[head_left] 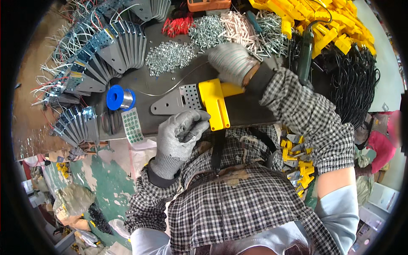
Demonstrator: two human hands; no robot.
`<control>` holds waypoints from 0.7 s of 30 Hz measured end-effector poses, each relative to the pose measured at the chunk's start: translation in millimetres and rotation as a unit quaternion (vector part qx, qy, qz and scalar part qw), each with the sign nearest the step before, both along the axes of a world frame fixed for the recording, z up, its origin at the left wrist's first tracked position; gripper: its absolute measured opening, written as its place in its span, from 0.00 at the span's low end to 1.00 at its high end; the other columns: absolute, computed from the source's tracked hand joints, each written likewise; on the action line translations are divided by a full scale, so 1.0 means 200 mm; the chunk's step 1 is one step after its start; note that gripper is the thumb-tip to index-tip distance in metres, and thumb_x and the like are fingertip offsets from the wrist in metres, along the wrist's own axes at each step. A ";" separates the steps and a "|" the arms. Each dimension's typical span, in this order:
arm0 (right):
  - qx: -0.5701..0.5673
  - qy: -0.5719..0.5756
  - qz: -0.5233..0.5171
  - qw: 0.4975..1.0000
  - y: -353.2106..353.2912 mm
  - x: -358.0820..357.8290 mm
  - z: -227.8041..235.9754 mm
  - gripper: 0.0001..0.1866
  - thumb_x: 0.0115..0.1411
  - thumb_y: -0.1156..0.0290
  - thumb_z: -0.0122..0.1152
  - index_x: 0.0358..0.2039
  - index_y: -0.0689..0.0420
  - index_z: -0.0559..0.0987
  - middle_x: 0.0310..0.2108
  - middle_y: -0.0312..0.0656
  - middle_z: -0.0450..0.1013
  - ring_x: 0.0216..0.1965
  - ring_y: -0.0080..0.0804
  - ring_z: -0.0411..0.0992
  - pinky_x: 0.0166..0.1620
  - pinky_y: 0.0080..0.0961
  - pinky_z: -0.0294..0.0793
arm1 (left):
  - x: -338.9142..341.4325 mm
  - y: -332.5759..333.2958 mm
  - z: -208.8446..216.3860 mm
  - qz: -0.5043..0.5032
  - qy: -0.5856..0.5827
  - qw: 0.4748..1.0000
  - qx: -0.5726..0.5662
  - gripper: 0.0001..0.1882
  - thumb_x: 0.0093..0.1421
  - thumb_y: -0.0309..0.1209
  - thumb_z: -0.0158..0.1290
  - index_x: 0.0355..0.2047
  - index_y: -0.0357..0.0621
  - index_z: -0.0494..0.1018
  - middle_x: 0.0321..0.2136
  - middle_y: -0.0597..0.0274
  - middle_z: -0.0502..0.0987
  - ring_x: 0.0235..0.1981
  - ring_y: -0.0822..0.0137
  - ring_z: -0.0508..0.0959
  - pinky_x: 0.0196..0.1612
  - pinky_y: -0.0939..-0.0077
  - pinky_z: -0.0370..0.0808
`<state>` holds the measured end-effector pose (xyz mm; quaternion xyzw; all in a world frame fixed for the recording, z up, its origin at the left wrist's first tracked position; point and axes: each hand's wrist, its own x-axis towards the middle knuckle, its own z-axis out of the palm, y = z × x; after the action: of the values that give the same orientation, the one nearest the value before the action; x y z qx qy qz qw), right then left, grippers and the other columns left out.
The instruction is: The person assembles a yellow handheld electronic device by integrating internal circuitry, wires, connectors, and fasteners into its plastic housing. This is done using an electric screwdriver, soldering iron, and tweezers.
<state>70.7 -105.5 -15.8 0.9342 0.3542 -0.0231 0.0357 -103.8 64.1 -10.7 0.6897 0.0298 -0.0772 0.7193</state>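
My left hand, in a grey glove, has its fingers curled, with the tips at the near left edge of a yellow plastic housing. A grey metal plate with a perforated end sticks out of the housing to the left, over the dark bench mat. Farther off, my gloved right hand is above the mat, beside the piles of screws and pale pink pieces. Its fingertips are hidden. A thin wire runs from near a blue solder spool toward this hand.
Stacked metal plates with wires line the left side. Small silver parts and red pieces lie at the back. Yellow housings, black cables and a dark corded tool are at right. Scissors lie beside a green-dotted sheet.
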 end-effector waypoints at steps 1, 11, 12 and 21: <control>0.029 0.021 -0.006 0.999 -0.02 0.00 0.04 0.10 0.44 0.67 0.70 0.27 0.56 0.82 0.29 0.46 0.78 0.33 0.45 0.78 0.35 0.37 0.79 | -0.01 0.00 0.01 -0.022 -0.033 0.996 0.080 0.12 0.55 0.12 0.55 0.41 0.29 0.76 0.30 0.62 0.78 0.28 0.77 0.75 0.32 0.86 0.72; 0.368 0.137 -0.007 0.919 -0.25 -0.70 0.00 0.12 0.48 0.69 0.68 0.34 0.53 0.78 0.30 0.42 0.73 0.33 0.41 0.74 0.36 0.34 0.75 | -0.04 -0.06 -0.03 -0.063 -0.118 0.939 0.315 0.10 0.53 0.23 0.61 0.34 0.38 0.73 0.28 0.60 0.78 0.31 0.72 0.77 0.37 0.76 0.73; 0.360 0.097 0.008 0.928 -0.24 -0.72 -0.02 0.12 0.48 0.68 0.67 0.34 0.52 0.77 0.30 0.41 0.72 0.34 0.41 0.74 0.36 0.35 0.74 | -0.05 -0.07 -0.04 -0.066 -0.118 0.939 0.317 0.10 0.53 0.23 0.61 0.34 0.38 0.73 0.28 0.60 0.78 0.31 0.72 0.77 0.37 0.76 0.73; 0.284 -0.003 0.077 0.956 -0.29 -0.77 -0.06 0.12 0.50 0.68 0.60 0.37 0.49 0.78 0.35 0.35 0.70 0.37 0.36 0.71 0.40 0.33 0.73 | 0.61 -0.05 0.03 -0.147 -0.333 0.819 0.445 0.06 0.58 0.27 0.55 0.36 0.40 0.75 0.30 0.54 0.76 0.33 0.56 0.78 0.36 0.69 0.74</control>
<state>-82.9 -162.7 -27.0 0.8759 0.4169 0.0836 -0.2282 17.7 54.3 -5.5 0.9145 -0.2819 0.0736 0.2808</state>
